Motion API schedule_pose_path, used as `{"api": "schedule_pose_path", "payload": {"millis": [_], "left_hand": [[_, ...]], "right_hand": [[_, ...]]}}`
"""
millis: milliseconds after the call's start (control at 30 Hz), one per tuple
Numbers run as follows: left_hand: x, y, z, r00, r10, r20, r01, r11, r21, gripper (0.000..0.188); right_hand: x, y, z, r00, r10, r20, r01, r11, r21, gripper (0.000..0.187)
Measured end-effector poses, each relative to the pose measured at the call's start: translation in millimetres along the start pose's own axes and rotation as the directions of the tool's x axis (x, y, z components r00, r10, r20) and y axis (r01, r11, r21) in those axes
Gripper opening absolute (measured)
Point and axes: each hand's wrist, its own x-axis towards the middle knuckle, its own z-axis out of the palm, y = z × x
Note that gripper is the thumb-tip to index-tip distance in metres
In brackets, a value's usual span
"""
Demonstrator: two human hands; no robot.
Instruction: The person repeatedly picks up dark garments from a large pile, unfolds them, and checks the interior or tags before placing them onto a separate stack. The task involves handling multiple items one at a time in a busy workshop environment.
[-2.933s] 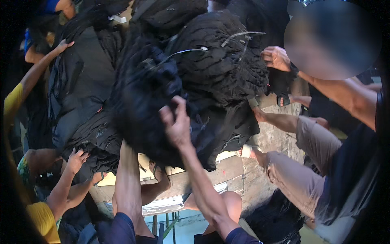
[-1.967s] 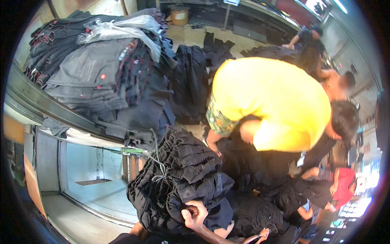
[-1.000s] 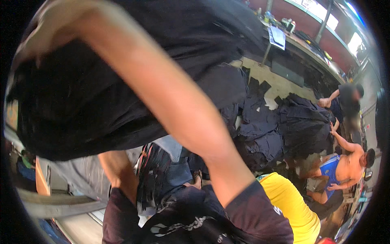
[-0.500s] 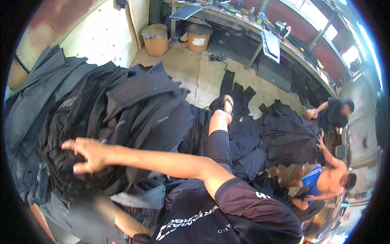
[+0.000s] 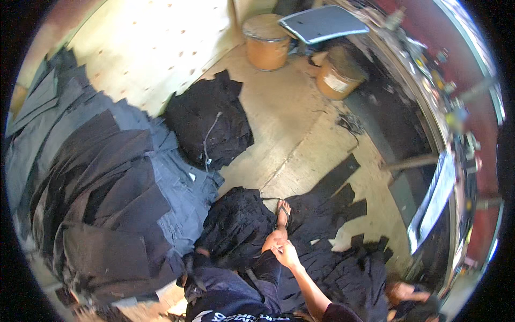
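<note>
My right hand [image 5: 288,255] is at my bent knee, its fingers drawn together against the skin. Whether anything small is between them is hidden. My left hand does not show; a small patch of skin left of my raised leg is too unclear to name. A sandalled foot [image 5: 283,211] of mine stands on the floor beside a heap of black cloth [image 5: 236,220]. More dark cloth pieces [image 5: 327,268] lie under and right of my leg.
Stacked dark grey cloth [image 5: 107,204] piles up on the left. A tied black bundle [image 5: 206,123] leans near a pale board [image 5: 155,48]. Two brown drums [image 5: 265,51] stand at the back, by a cluttered workbench [image 5: 429,107]. Another person [image 5: 405,295] is at lower right.
My view has swung left. My right hand has drawn back from the dark cloth heap on the left to my knee. My left forearm has gone out of view.
</note>
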Motion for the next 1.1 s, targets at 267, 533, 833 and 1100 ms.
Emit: {"api": "schedule_pose_path", "payload": {"millis": [267, 533, 833, 1100], "left_hand": [[-4, 55, 35, 0.848, -0.467, -0.251, 0.514, 0.612, 0.601, 0.109], [-39, 88, 79, 0.642, -0.609, -0.466, 0.755, 0.607, 0.247, 0.106], [-55, 102, 81, 0.433, -0.377, -0.819, 0.576, 0.814, -0.071, 0.105], [-78, 175, 38, 0.504, -0.523, -0.688, 0.642, 0.759, -0.107, 0.038]], "right_hand": [[25, 39, -49, 0.961, 0.003, 0.277, 0.040, 0.988, -0.151, 0.040], [201, -3, -149, 0.929, 0.009, 0.369, 0.169, 0.878, -0.448, 0.039], [310, -380, -59, 0.448, -0.718, 0.532, 0.839, 0.544, 0.029, 0.035], [121, -692, 124, -0.340, -0.913, 0.223, 0.829, -0.179, 0.529, 0.053]]}}
